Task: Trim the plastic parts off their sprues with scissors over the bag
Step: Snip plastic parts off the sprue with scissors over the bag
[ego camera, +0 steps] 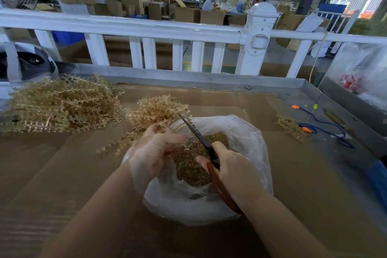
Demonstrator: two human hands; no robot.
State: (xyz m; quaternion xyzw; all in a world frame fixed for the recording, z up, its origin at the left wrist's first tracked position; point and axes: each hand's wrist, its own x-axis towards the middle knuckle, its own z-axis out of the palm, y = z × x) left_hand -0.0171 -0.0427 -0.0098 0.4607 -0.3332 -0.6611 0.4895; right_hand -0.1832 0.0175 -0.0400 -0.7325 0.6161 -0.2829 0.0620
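**Trimming sprues over the bag**

A workshop with cartons lies behind a white fence (134, 29). In front, the desk (62, 174) is covered with brown cardboard. On it stands an open clear bag (240, 132), holding small tan parts (192, 165). The left hand (152, 151) pinches a thin tan sprue (178, 126) above the bag's far rim. The right hand (232, 172) grips the scissors (201, 140) by the red-brown handles; the dark blades point to the sprue. More sprues lie in a pile (62, 104) at the far left.
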